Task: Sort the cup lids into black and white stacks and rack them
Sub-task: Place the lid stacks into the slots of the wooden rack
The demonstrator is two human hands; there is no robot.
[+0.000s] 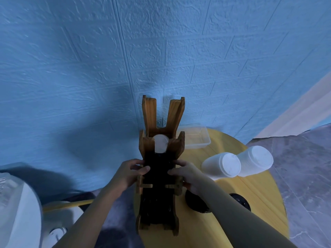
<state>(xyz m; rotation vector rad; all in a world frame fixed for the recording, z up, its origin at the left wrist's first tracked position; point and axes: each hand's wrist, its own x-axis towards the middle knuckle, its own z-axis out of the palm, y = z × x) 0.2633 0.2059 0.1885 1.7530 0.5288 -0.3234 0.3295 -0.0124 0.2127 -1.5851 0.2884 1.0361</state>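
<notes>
Both my left hand (131, 173) and right hand (188, 174) pinch the black lids (158, 176) in the wooden rack (148, 113), and an uneven squeeze could buckle them or tip the rack left.

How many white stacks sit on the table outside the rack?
2 white stacks, side by side at the table's right: one nearer the rack, one by the edge. A white lid shows inside the rack; more may be hidden.

Blk lid stack (159, 170) in wood rack (149, 111)
</notes>
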